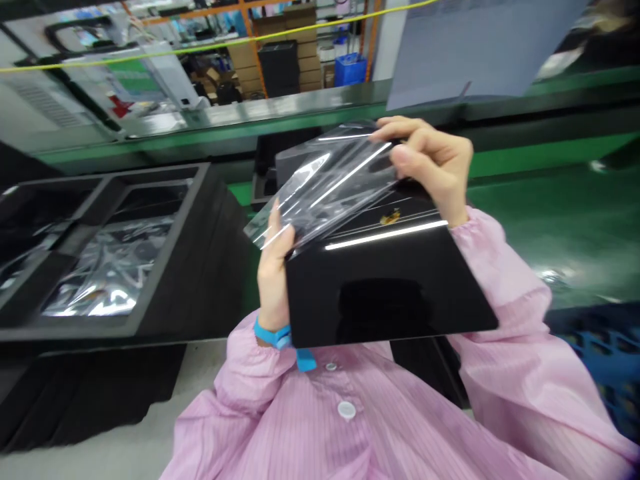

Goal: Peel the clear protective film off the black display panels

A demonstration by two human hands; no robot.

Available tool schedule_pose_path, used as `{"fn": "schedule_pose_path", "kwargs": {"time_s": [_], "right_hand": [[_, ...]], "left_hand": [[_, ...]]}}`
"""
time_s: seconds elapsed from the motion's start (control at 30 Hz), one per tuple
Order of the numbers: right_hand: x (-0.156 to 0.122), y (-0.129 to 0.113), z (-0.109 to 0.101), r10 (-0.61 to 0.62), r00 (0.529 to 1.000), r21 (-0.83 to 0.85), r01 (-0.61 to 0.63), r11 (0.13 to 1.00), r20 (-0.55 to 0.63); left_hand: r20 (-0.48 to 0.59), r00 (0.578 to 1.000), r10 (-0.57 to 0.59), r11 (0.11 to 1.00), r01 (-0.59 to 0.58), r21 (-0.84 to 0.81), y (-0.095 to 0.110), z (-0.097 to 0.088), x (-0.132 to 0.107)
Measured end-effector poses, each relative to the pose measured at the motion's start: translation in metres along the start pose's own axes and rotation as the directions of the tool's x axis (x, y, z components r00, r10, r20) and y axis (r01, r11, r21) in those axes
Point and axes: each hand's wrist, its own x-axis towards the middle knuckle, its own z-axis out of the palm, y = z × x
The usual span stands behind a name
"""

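Observation:
A glossy black display panel [390, 287] is held up in front of my chest, tilted, with a small gold-brown patch near its upper part. My left hand [274, 267] grips the panel's left edge, thumb on the front; a blue band circles that wrist. Clear plastic film [320, 180] lies folded diagonally across the panel's upper half, its lower left corner passing by my left fingers. At the top right, my right hand [433, 157] pinches the film between thumb and fingers. Whether the right fingers also touch the panel is hidden.
On the left stands a black foam tray [195, 260] with compartments; film-covered panels [120, 260] lie inside. A smaller black tray [257, 190] sits behind the held panel. The green work surface [560, 220] extends right. A grey sheet [465, 53] hangs at the back, near a yellow cord [280, 33].

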Motion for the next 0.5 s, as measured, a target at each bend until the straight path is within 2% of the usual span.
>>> {"fn": "schedule_pose_path", "kwargs": {"time_s": [0.1,0.23,0.3,0.4,0.5], "right_hand": [[0.001,0.014,-0.004,0.007,1.0,-0.045,-0.007,0.999,0.012],[0.002,0.026,0.0,-0.047,0.998,-0.005,0.047,0.999,-0.047],[0.003,0.025,0.003,-0.031,0.998,-0.007,0.031,1.0,-0.047],[0.005,0.02,0.007,0.006,0.997,-0.094,-0.014,0.995,-0.08],[0.007,0.016,0.01,-0.013,0.995,-0.023,0.011,1.0,-0.103]], "left_hand": [[0.017,0.999,0.031,0.995,-0.029,-0.091,0.013,0.013,-0.003],[0.017,1.0,0.01,0.986,-0.007,-0.169,0.012,0.014,0.0],[0.028,1.0,0.006,0.976,0.001,-0.217,0.013,0.014,0.002],[0.068,0.998,-0.002,0.967,0.02,-0.256,0.017,0.015,0.003],[0.031,0.997,-0.069,0.955,0.075,-0.288,0.023,0.016,0.004]]}}
